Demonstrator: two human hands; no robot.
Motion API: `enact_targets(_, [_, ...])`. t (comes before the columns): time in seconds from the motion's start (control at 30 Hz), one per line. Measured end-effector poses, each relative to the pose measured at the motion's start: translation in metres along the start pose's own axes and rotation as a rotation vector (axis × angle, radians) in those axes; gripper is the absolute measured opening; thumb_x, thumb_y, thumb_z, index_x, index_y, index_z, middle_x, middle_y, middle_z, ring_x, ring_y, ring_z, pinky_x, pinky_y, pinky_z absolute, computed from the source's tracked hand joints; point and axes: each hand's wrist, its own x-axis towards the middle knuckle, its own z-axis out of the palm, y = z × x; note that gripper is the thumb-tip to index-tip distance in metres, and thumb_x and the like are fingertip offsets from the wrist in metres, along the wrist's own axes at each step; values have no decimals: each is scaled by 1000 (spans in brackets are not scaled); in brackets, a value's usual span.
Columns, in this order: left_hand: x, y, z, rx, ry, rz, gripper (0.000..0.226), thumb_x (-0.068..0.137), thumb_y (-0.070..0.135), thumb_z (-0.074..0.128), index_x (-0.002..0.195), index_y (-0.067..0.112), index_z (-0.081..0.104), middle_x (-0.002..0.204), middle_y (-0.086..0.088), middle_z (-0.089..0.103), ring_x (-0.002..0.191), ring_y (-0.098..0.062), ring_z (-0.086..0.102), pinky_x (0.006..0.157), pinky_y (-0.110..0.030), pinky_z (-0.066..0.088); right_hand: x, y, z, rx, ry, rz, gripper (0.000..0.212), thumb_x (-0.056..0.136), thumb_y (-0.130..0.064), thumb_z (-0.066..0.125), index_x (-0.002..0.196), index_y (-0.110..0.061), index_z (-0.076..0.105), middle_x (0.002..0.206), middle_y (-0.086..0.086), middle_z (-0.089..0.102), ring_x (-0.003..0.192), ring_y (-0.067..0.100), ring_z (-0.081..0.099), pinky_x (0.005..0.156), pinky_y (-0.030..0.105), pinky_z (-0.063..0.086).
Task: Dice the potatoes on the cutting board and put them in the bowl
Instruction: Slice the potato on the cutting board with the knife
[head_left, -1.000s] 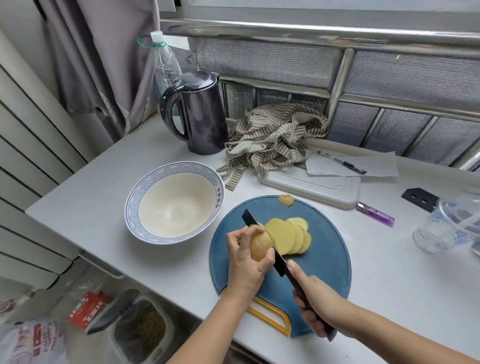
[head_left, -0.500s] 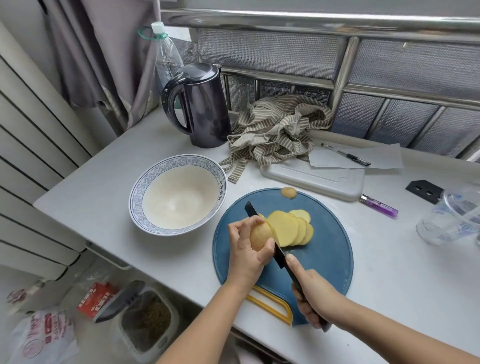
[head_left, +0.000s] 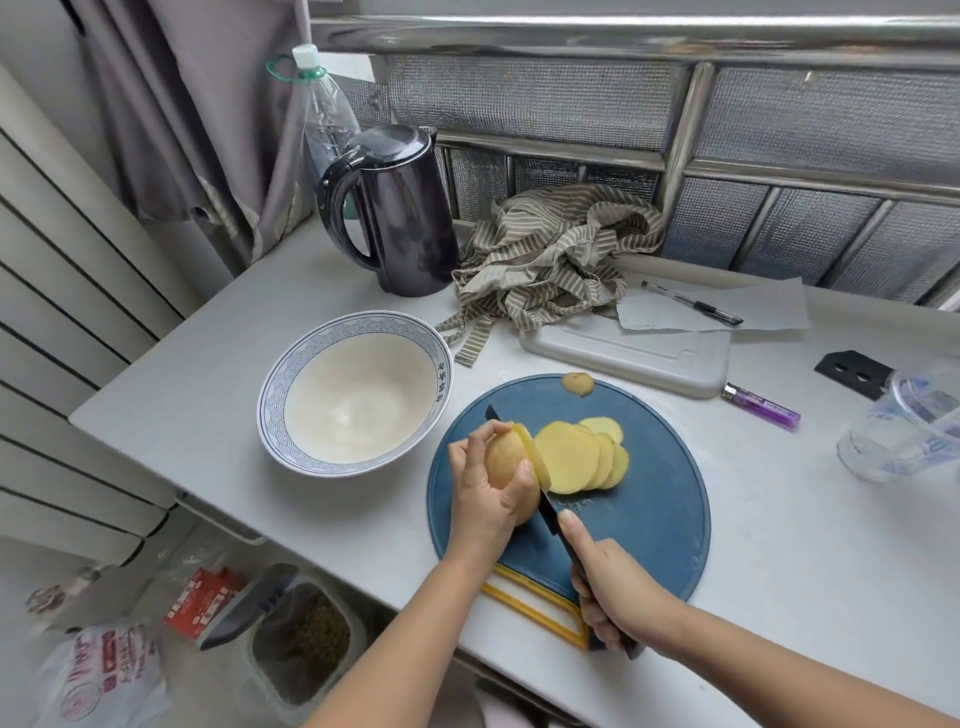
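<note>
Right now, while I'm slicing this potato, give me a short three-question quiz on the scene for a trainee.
1. True or false: the bowl already holds potato pieces.
2. Which hand grips the knife? A) left B) right C) neither
3. Fill in: the cut slices lie fanned on the blue ____.

Key:
1. False. The bowl is empty.
2. B. The right hand grips the handle while the left hand holds the potato.
3. cutting board.
</note>
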Motion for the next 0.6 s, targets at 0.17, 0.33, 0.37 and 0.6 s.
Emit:
enact_targets(0.17, [1, 4, -6, -44, -82, -50, 45, 63, 58, 61, 107, 57, 48, 115, 8, 37, 103, 16, 43, 82, 4, 29, 2, -4, -6, -40, -14, 35, 68, 91, -75, 17, 52, -20, 24, 40, 1, 29, 31, 17, 29, 39, 15, 23])
enact_targets(0.33, [-5, 0, -8, -49, -151, -57, 61, 59, 54, 68, 114, 63, 42, 121, 13, 34, 107, 20, 39, 83, 4, 32, 2, -5, -6, -38, -15, 74, 69, 89, -78, 16, 52, -20, 25, 39, 1, 30, 30, 16, 28, 41, 15, 23])
enact_targets(0.37, [-4, 1, -8, -54, -155, -67, 60, 58, 55, 67, 112, 64, 43, 120, 12, 34, 106, 21, 39, 83, 4, 32, 2, -6, -5, -43, -12, 75, 69, 89, -78, 16, 52, -20, 25, 38, 1, 30, 30, 16, 29, 41, 15, 23])
enact_targets(0.6, [15, -6, -15, -69, -90, -163, 63, 57, 63, 64, 117, 55, 46, 126, 7, 48, 115, 1, 48, 97, -18, 41, 7, -9, 3, -66, 26, 18, 69, 92, -73, 15, 53, -18, 28, 37, 4, 33, 29, 18, 32, 35, 16, 27])
